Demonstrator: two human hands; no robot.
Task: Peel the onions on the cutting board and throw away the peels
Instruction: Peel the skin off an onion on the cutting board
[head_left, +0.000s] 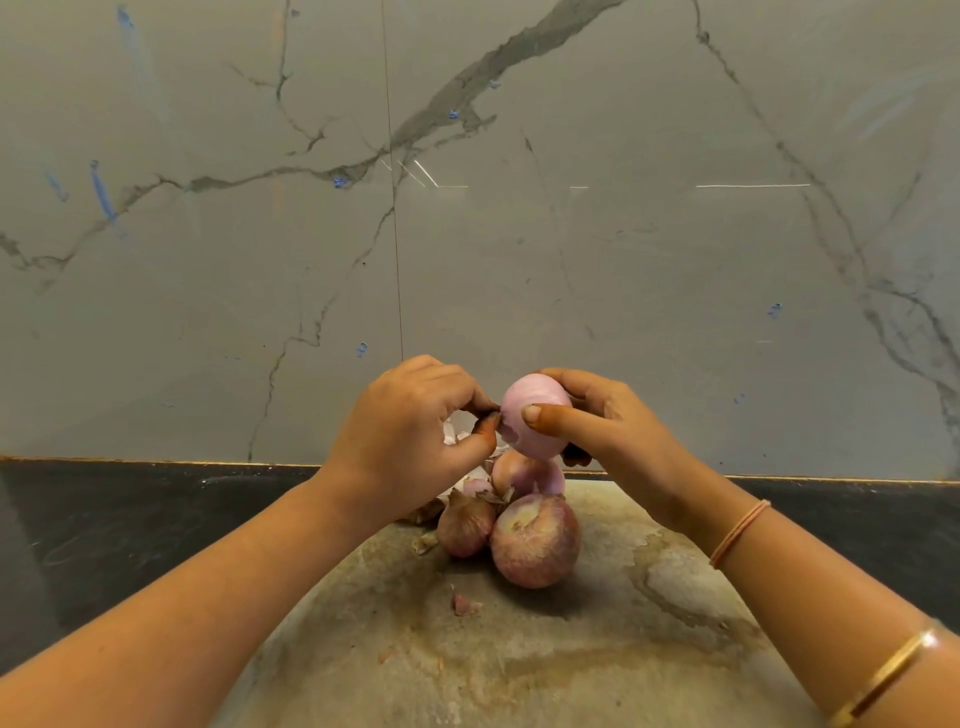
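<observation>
A pale pink, mostly peeled onion (540, 431) is held up above the cutting board (545, 649). My right hand (608, 421) grips it, thumb across its front. My left hand (410, 431) pinches a bit of skin at the onion's left side, with loose white peel (451, 432) caught under its fingers. On the board below lie three onions in their skins: a large one (535, 540), a small brown one (465, 525) and one behind (527, 475), partly hidden by the held onion.
Bits of peel (464, 605) lie on the stained board, more behind my left wrist. The board sits on a dark counter (130, 530) against a grey marbled wall (467, 208).
</observation>
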